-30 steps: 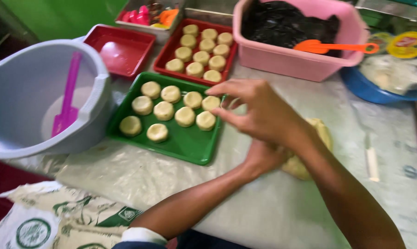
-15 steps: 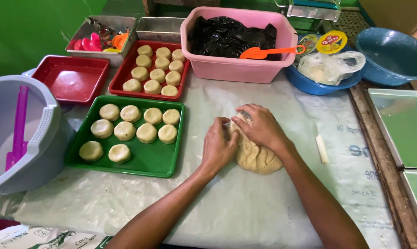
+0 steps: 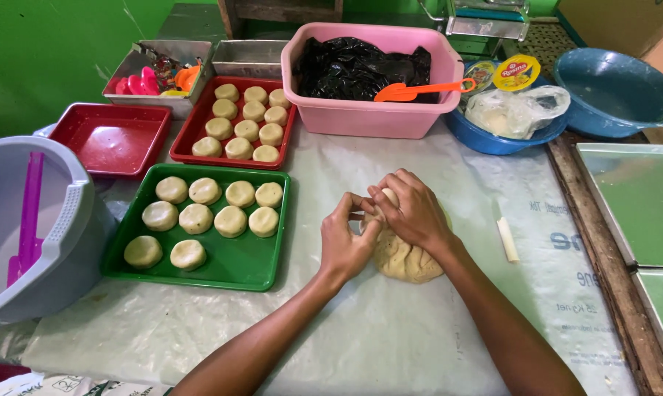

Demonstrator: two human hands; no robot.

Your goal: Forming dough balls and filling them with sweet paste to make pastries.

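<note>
Fingertips of both hands met over a small piece of dough [image 3: 390,196], pinched at the top edge of the dough mass [image 3: 408,257]. Left hand [image 3: 346,238] had its fingers curled in and closed on that piece from the left; right hand [image 3: 413,214] was cupped over it, fingers bent and closed on it too, heel resting on the mass. The mass sat on the plastic-covered table [image 3: 390,337], mid-right, just right of the green tray [image 3: 232,260].

Dough looked soft and pliable, probably slightly greasy, not heavy. It should tear off easily. Best taken at the top edge with fingertips; a hard squeeze would deform it.

Around: green tray held nine flattened dough rounds [image 3: 231,220], with free space at the lower right. Red tray [image 3: 236,125] behind it was full of rounds; an empty red tray [image 3: 111,139] sat to its left. Pink tub [image 3: 368,110] with black plastic and an orange scoop [image 3: 412,91] stood behind the hands. A white stick-like scraper [image 3: 507,239] lay just right of the dough. Grey bucket [image 3: 67,242] at far left. Nothing stood between hands and green tray.
</note>
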